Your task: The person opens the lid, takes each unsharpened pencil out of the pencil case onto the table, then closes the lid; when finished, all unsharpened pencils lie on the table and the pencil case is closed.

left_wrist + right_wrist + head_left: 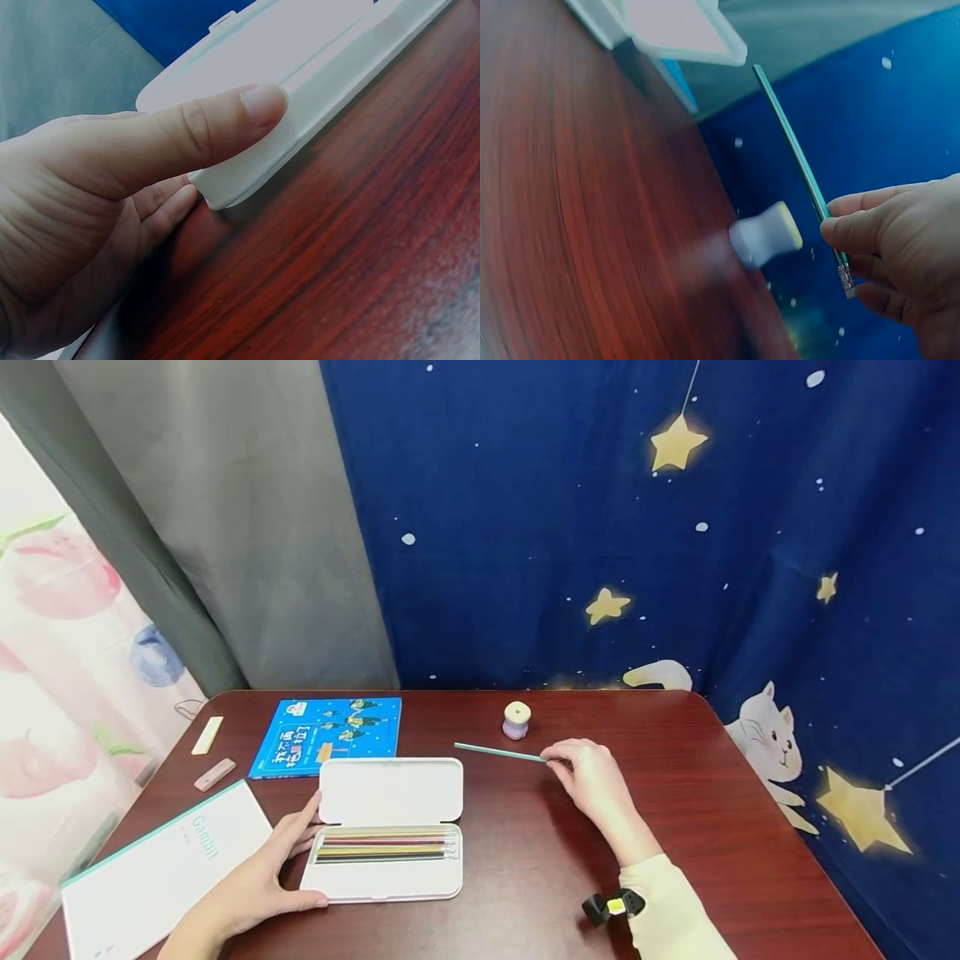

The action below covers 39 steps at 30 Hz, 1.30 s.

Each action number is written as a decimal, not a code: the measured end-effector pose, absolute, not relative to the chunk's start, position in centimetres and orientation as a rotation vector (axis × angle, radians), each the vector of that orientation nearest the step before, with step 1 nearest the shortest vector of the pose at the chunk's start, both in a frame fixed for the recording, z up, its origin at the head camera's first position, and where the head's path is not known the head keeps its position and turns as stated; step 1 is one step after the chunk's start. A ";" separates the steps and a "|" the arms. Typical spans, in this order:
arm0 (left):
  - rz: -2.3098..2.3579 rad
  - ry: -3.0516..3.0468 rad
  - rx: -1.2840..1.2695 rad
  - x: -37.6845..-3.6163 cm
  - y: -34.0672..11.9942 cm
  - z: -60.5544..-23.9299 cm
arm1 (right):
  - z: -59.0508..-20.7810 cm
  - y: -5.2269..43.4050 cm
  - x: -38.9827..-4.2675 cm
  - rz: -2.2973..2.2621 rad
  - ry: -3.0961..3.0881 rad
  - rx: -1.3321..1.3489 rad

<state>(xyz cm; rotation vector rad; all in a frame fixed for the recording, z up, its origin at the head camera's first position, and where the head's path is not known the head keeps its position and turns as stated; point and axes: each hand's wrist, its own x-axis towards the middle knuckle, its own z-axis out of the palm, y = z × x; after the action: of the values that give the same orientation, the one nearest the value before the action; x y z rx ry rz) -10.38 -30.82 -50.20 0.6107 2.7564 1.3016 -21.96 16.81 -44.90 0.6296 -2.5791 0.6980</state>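
A white pencil case (386, 827) lies open on the dark red table (525, 860), with several coloured pencils (384, 847) in its lower half. My left hand (258, 877) holds the case's left end, thumb on the front rim (247, 161). My right hand (592, 777) pinches a teal pencil (498, 752) by its eraser end, the shaft pointing left above the table. In the right wrist view the teal pencil (795, 154) runs up from my fingers (870, 225). A small lilac and cream sharpener (516, 720) stands just behind the pencil.
A blue picture book (326, 737) lies behind the case. A white notebook (161, 868) lies at the front left. Two small erasers (208, 752) sit near the table's left edge. Curtains hang close behind and to the right of the table.
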 end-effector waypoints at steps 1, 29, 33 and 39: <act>1.311 2.750 0.610 -10.4 -30.8 -50.2 | -45.1 17.1 -22.2 0.691 -2.586 0.622; 1.273 2.733 0.584 -10.0 -30.4 -50.0 | -50.7 21.3 -27.1 0.750 -2.739 0.572; 1.267 2.735 0.570 -10.1 -30.4 -50.0 | -51.0 21.7 -27.6 0.859 -2.730 0.547; 1.259 2.737 0.554 -10.2 -30.4 -49.9 | -51.1 21.8 -27.8 0.962 -2.727 0.501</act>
<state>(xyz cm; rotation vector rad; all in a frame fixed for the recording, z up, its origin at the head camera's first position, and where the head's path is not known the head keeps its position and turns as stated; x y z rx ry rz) -10.22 -30.44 -49.86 0.5545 2.7370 1.2595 -27.83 21.82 -51.05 0.5010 -2.7265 0.9621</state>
